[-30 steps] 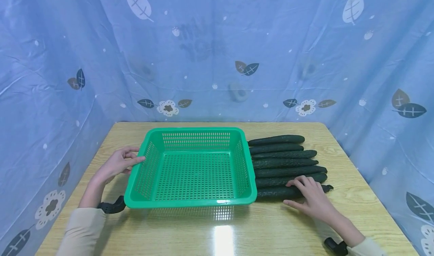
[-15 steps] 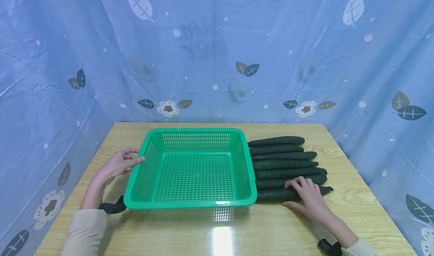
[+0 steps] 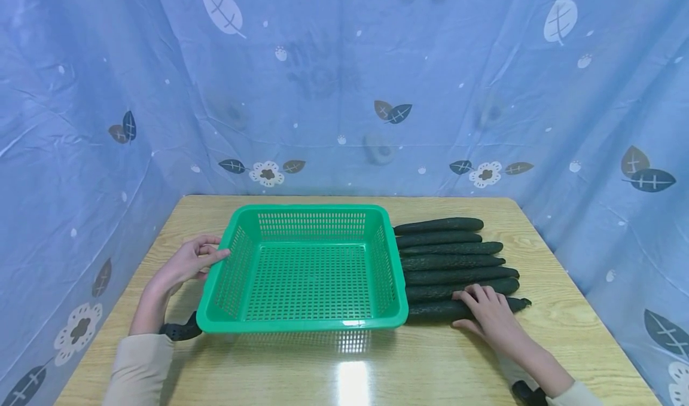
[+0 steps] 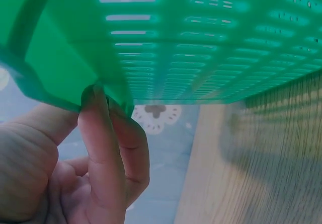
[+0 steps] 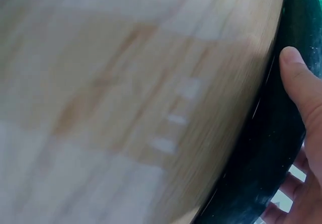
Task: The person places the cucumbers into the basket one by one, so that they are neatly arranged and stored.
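Observation:
A green plastic basket (image 3: 301,326) with slatted walls sits on the left-middle of the table, nothing inside it. My left hand (image 3: 188,262) pinches its left rim between thumb and fingers; the left wrist view shows the fingertips (image 4: 98,95) tucked under that rim. To the right, several dark green cucumbers (image 3: 457,262) lie side by side in a row, their left ends partly hidden by the basket. My right hand (image 3: 491,315) grips the nearest cucumber (image 3: 436,311). In the right wrist view its thumb lies along one side of this cucumber (image 5: 261,148) and the fingers wrap the other.
The wooden table (image 3: 280,373) reaches back to a blue patterned curtain (image 3: 334,65) that encloses it behind and at both sides. Black wrist devices (image 3: 183,329) are worn on both arms. A bright reflection lies on the table's front middle.
My right hand has settled slightly lower onto the nearest cucumber, its fingers closing round it. The left hand stays on the basket rim, and the basket has not moved.

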`<state>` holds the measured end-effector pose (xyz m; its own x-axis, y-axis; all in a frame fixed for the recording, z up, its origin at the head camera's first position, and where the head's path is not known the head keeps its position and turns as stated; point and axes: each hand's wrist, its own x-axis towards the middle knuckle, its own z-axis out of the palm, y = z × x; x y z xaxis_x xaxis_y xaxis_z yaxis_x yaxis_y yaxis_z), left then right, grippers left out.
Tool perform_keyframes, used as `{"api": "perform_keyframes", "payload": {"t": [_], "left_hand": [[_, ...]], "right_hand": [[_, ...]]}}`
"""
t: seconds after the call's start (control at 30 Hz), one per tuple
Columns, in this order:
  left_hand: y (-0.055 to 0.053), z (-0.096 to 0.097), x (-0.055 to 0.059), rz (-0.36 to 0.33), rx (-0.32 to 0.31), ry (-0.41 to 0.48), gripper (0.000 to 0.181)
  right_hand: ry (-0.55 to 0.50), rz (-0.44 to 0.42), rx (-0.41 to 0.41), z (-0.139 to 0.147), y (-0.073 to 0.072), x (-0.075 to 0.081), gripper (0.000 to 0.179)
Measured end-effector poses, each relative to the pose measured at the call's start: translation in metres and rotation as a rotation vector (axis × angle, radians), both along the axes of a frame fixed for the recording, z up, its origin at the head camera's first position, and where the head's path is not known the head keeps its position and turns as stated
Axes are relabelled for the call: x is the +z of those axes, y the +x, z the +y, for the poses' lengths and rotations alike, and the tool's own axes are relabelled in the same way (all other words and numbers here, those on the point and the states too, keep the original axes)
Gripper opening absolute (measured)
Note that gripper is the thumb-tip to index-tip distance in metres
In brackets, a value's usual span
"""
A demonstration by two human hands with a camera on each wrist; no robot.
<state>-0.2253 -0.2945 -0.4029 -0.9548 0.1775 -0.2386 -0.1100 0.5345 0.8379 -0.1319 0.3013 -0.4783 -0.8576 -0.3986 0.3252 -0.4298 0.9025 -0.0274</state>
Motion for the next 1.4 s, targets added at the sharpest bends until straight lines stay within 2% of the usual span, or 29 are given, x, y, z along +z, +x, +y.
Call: {"api": "perform_keyframes", "payload": {"t": [0.23,0.4,0.6,0.9,1.27,1.4], "left_hand": [[0.001,0.001,0.0,-0.003,0.005,-0.001,0.072],[0.001,0.0,0.0,-0.006,-0.003,-0.005,0.073],[0.002,0.0,0.0,-0.002,-0.008,-0.01,0.073],[0.003,0.0,-0.001,-0.008,-0.008,-0.003,0.073],[0.002,0.001,-0.002,0.004,0.004,0.022,0.072],[0.002,0.001,-0.003,0.003,0.008,0.02,0.073]], "right_hand": [[-0.007,0.02,0.032,0.004,0.0,0.002,0.045],[-0.02,0.058,0.067,0.008,-0.003,0.01,0.046],[-0.014,0.109,0.11,0.01,-0.007,0.025,0.046],[-0.06,0.069,0.098,0.021,-0.016,0.044,0.049],[-0.063,0.126,0.112,0.026,-0.027,0.079,0.051],[-0.059,0.12,0.111,0.021,-0.033,0.089,0.049]]}}
